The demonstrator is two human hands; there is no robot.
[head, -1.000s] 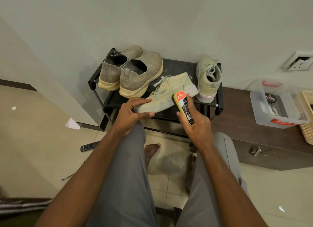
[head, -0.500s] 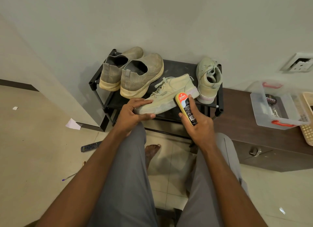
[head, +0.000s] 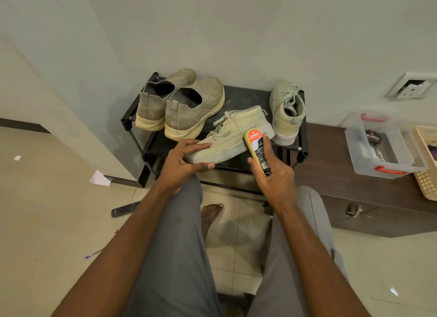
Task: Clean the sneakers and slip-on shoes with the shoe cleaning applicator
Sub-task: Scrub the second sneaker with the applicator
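Note:
A pale green sneaker (head: pixel 233 133) lies on its side across the front of the black shoe rack (head: pixel 241 94). My left hand (head: pixel 183 162) grips its toe end. My right hand (head: pixel 275 176) holds the yellow shoe cleaning applicator (head: pixel 256 151), whose orange-labelled top touches the sneaker near the heel. The second sneaker (head: pixel 287 111) stands at the rack's right end, heel toward me. Two grey knit slip-on shoes (head: pixel 182 106) sit side by side on the left of the rack.
A clear plastic box (head: pixel 383 149) with red handles, holding a polish tin, stands on a dark low cabinet (head: pixel 335 175) to the right, next to a woven basket (head: pixel 428 175). A remote (head: pixel 125 209), paper scrap and pen lie on the tiled floor at left.
My right hand has slid the applicator slightly right along the sneaker's side toward the heel. My left hand keeps its hold on the toe.

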